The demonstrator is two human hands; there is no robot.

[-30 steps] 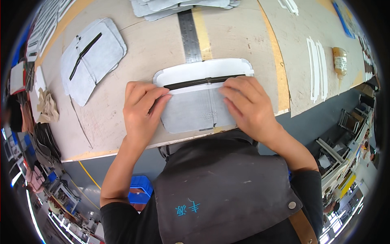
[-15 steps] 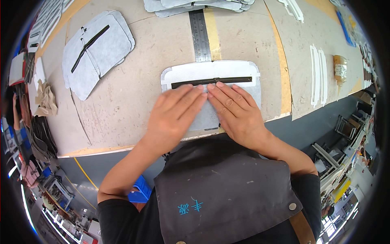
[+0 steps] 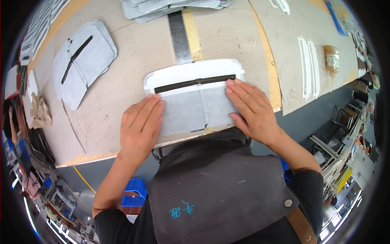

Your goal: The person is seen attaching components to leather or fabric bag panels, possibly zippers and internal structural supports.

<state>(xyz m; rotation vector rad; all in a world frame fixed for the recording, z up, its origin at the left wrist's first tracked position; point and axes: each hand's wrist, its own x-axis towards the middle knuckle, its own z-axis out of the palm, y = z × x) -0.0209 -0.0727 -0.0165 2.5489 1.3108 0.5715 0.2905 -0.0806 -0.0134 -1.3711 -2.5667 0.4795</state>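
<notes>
Grey panel [image 3: 180, 112] with black strip [image 3: 178, 86]: lies between left hand [image 3: 139, 127] and right hand [image 3: 254, 109], which rest apart, unclenched, on opposite edges.

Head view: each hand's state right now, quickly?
Left hand: open, touching the left side of the grey panel.
Right hand: open, touching its right side.

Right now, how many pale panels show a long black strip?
2: one panel between the left hand and right hand, another panel at upper left. Stacked panels beyond may hide more.
</notes>
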